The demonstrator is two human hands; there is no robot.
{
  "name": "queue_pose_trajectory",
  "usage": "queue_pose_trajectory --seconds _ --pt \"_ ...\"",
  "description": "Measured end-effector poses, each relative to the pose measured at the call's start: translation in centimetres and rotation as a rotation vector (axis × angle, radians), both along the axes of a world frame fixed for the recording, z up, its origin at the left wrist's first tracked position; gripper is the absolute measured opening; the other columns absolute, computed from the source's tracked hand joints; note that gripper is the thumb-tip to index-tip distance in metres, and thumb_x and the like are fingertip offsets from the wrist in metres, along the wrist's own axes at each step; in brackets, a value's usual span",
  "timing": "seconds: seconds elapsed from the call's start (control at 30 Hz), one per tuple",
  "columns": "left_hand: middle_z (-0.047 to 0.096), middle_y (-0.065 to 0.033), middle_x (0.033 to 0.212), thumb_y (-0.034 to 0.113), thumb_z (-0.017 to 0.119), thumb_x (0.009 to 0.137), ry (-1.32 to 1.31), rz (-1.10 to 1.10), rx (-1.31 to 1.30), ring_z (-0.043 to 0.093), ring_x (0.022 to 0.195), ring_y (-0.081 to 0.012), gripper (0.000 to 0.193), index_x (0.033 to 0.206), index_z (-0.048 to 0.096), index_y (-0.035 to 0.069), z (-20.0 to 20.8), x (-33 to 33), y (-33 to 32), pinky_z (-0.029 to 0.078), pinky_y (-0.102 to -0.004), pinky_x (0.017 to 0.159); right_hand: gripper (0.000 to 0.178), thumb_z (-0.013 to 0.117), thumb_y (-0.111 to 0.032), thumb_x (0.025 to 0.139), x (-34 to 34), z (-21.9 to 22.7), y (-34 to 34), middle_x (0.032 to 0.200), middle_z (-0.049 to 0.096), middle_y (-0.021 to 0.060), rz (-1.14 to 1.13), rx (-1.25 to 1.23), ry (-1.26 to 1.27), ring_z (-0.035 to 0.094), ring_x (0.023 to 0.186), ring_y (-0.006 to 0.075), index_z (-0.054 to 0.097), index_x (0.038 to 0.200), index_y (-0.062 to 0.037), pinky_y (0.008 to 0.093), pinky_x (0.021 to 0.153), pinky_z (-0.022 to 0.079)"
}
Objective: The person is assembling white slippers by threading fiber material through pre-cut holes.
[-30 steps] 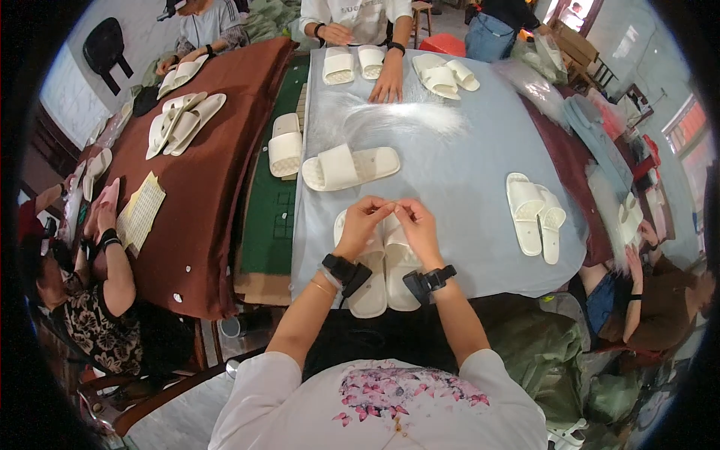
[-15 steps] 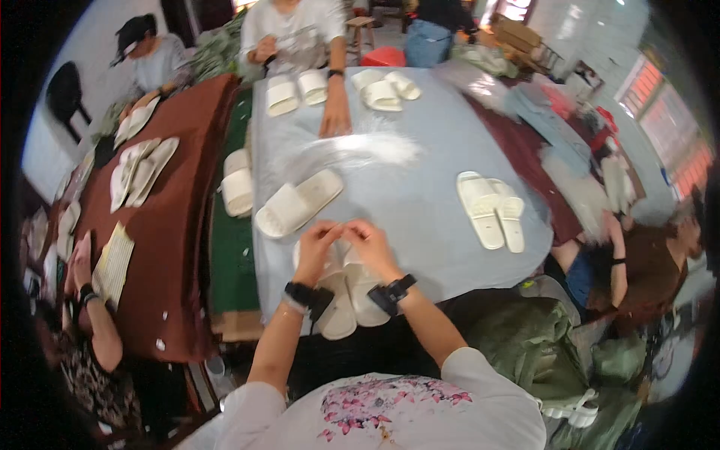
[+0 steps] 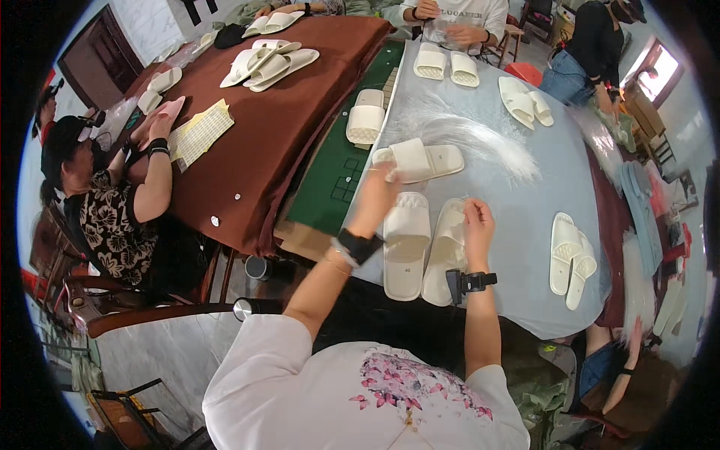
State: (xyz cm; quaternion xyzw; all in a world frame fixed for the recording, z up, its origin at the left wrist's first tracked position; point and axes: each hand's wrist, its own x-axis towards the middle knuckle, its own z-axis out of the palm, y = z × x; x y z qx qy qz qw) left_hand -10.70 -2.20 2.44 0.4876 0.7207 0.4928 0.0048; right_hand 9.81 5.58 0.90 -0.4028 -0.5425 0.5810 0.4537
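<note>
Two cream slide sandals lie side by side before me, the left slide point(image 3: 407, 244) and the right slide point(image 3: 444, 259), toes pointing away. Another cream slide point(image 3: 424, 163) rests crosswise just beyond them. My left hand point(image 3: 379, 196) is blurred by motion at the toe end of that crosswise slide; its fingers are too smeared to read. Over the right slide's strap, my right hand point(image 3: 480, 225) has its fingers bent together in a pinch. What it holds, if anything, is too small to see. A bundle of clear, whitish thin strands point(image 3: 514, 159) spreads across the cloth beyond.
More slides lie about: a pair point(image 3: 574, 259) at right, others point(image 3: 525, 101) at the far side, and one point(image 3: 366, 118) on the green board point(image 3: 322, 191). A co-worker point(image 3: 112, 195) handles something pink at the brown-covered table point(image 3: 292, 112). Another person point(image 3: 457, 22) stands opposite.
The view has swung left. My hands, earlier pinched together over the pair of slides, are now apart, the left one farther forward. The person opposite has withdrawn an arm from the strands.
</note>
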Motion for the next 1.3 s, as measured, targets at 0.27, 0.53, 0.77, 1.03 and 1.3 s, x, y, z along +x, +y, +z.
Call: queue_pose_trajectory --seconds 0.27,0.53,0.77,1.03,1.3 --pt "0.050 -0.0168 0.115 0.022 0.054 0.081 0.473 0.570 -0.644 0.052 0.103 -0.0275 0.052 0.122 0.039 -0.006 -3.9 -9.6 -7.3 0.043 -0.0371 0.084 0.016 0.057 -0.016 0.085 0.0 -0.2 0.3 0.073 0.051 -0.0039 -0.010 0.041 0.056 0.041 0.063 0.0032 0.058 0.092 -0.0014 0.0172 0.056 0.033" --pt "0.058 -0.0053 0.096 0.011 0.047 0.081 0.887 0.641 -0.966 0.059 0.081 -0.0149 0.028 0.105 0.055 -0.001 -5.8 -12.3 -5.6 0.049 -0.0227 0.061 0.019 0.057 -0.016 0.085 0.6 -0.5 0.3 0.075 0.054 -0.0021 0.027 0.044 0.049 0.044 0.065 0.0046 0.058 0.095 -0.0002 0.0185 0.059 0.037" --pt "0.066 -0.0019 0.077 0.017 0.057 0.075 0.879 0.329 -1.478 0.064 0.065 -0.0147 0.013 0.079 0.068 0.012 -2.8 -13.4 -2.4 0.047 -0.0295 0.043 0.019 0.058 -0.016 0.084 0.3 -0.5 0.2 0.077 0.056 -0.0003 0.013 0.096 0.020 0.047 0.066 0.0063 0.058 0.094 0.0001 0.0204 0.060 0.040" --pt "0.066 -0.0036 0.082 0.015 0.059 0.074 0.916 0.417 -1.281 0.065 0.071 -0.0176 0.012 0.081 0.068 0.013 -3.1 -14.4 -2.2 0.049 -0.0312 0.048 0.016 0.058 -0.015 0.083 -0.1 -0.3 0.2 0.075 0.055 -0.0015 0.048 0.092 0.024 0.046 0.065 0.0059 0.059 0.091 -0.0006 0.0205 0.060 0.039" --pt "0.064 -0.0051 0.072 0.015 0.054 0.076 0.938 0.304 -0.941 0.064 0.067 -0.0173 0.012 0.075 0.066 0.014 -3.2 -7.2 -0.8 0.046 -0.0293 0.044 0.017 0.056 -0.018 0.085 1.4 0.9 1.6 0.074 0.052 -0.0021 -0.058 0.101 0.191 0.045 0.066 0.0054 0.057 0.095 -0.0032 0.0197 0.060 0.038"
